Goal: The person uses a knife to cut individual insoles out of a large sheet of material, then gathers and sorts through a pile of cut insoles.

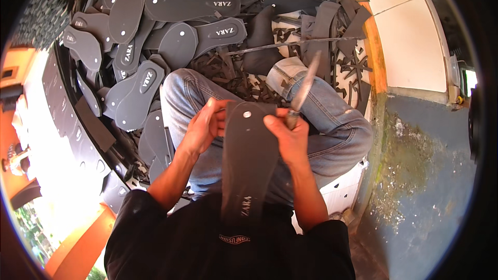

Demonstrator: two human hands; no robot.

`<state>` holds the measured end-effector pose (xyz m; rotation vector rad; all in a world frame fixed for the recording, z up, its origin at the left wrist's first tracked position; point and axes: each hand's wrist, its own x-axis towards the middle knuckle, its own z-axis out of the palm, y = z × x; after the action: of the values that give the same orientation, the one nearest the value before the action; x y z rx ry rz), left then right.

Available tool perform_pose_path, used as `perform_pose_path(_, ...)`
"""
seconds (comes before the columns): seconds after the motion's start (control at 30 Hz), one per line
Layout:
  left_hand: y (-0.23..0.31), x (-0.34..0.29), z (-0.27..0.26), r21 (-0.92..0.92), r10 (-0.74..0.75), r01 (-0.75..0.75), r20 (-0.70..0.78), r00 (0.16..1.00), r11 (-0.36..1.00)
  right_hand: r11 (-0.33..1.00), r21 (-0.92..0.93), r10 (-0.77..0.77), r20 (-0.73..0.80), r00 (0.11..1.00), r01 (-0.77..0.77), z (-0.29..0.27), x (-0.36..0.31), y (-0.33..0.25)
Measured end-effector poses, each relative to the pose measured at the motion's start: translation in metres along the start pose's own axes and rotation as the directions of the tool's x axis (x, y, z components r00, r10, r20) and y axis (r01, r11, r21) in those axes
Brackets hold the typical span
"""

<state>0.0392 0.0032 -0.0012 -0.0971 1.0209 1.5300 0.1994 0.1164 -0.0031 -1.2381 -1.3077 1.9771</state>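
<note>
Holding a dark sole [250,150] over the jeans [337,137], with a knife [306,87] beside its wide end.
Touching the sole's left edge with the left hand [203,127], but cannot tell how firmly, with fingers partly hidden; grasping the knife's handle in the right hand [291,140], thumb against the sole's right edge. Seems light and rather bendy, like foam, so likely to droop if taken at one end only, and perhaps easy to nick. Better to hold by both long edges, away from the blade. Similar soles [192,5] piled beyond the jeans.
</note>
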Motion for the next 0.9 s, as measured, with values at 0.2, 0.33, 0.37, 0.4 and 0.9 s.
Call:
perform_pose_path(0.2, 0.009, 0.018, -0.007, 0.336, -0.091, 0.11, -0.072, 0.993, 0.935, 0.958, -0.283, -0.004, 0.171, 0.985, 0.053, -0.006, -0.009, -0.002)
perform_pose_path(0.33, 0.012, 0.008, -0.011, 0.26, -0.133, 0.161, -0.122, 0.984, 0.952, 0.645, -0.742, -0.036, 0.208, 0.977, 0.182, -0.037, -0.033, 0.005)
perform_pose_path(0.37, 0.014, 0.008, -0.011, 0.241, -0.161, 0.18, -0.096, 0.982, 0.954, 0.631, -0.763, -0.005, 0.178, 0.984, 0.141, -0.042, -0.04, 0.011)
perform_pose_path(0.4, 0.015, 0.007, -0.01, 0.234, -0.161, 0.179, -0.097, 0.982, 0.956, 0.614, -0.783, 0.026, 0.148, 0.989, 0.101, -0.044, -0.045, 0.015)
perform_pose_path(0.9, 0.015, -0.007, 0.007, 0.393, -0.185, 0.218, -0.122, 0.975, 0.893, 0.497, -0.86, 0.041, 0.156, 0.987, 0.115, -0.044, -0.051, 0.015)
